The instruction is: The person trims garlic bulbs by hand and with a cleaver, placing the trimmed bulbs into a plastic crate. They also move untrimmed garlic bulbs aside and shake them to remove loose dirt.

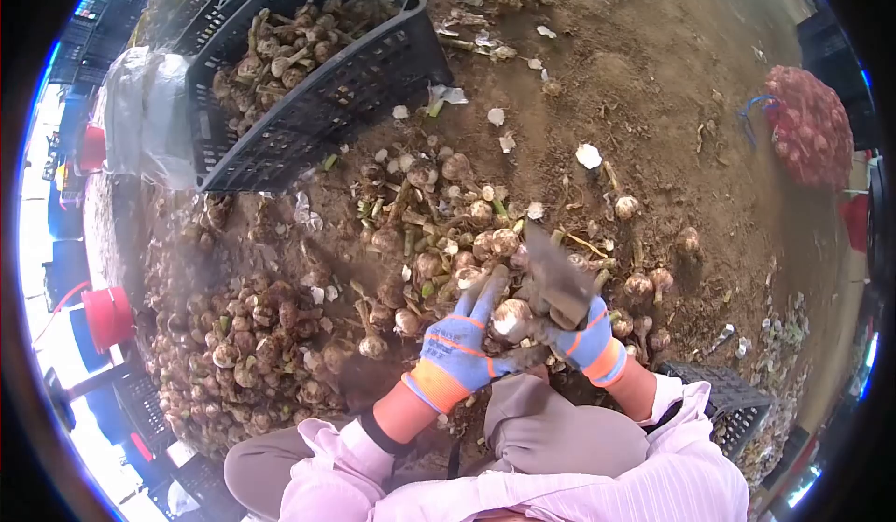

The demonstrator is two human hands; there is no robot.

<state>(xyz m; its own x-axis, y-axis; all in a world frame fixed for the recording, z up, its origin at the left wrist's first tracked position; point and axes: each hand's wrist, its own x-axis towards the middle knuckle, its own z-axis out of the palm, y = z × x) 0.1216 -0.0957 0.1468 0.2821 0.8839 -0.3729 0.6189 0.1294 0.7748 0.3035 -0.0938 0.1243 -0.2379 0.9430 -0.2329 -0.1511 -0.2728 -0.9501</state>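
Note:
My left hand (464,345), in a blue glove with an orange cuff, is closed around the left side of a garlic bulb (511,320). My right hand (586,343), gloved the same way, grips a broad, flat, dirt-covered blade (558,275) that points up and away. The blade's handle is hidden in the fingers, and its edge is blurred. The bulb sits between both hands, just left of the blade. Right under and ahead of the hands lies a scatter of garlic bulbs (481,242) and cut green stems.
A black crate (373,60) holding garlic stands at upper left beside clear plastic wrapping (154,111). A large garlic heap (243,354) spreads at left. Further out are a red bucket (109,317), a full red mesh sack (808,128) and another black crate (714,391) at lower right.

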